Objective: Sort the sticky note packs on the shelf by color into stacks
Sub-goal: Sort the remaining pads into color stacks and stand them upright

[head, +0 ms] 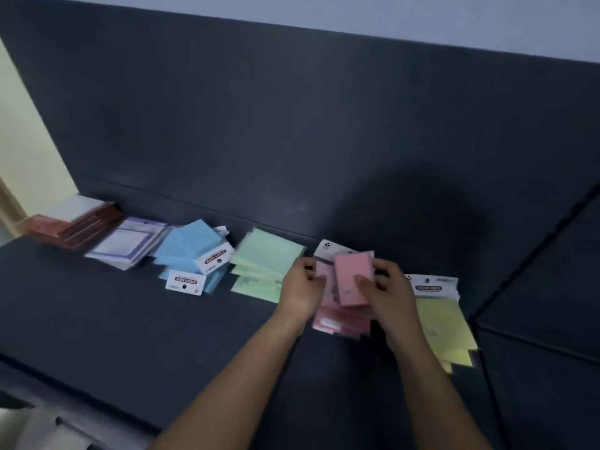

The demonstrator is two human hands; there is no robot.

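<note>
Forearms [243, 368] up close, stretched over the dark shelf [97, 303]. Right hand [386, 287] gripping a pink pack [352, 277], thumb on top; left hand [302, 284] curled round the left edge of the pink stack [337, 323] right under it. Green stack [266, 258] and blue stack [188, 248] off left, yellow stack [444, 323] just right. Kinda blurry.
</note>
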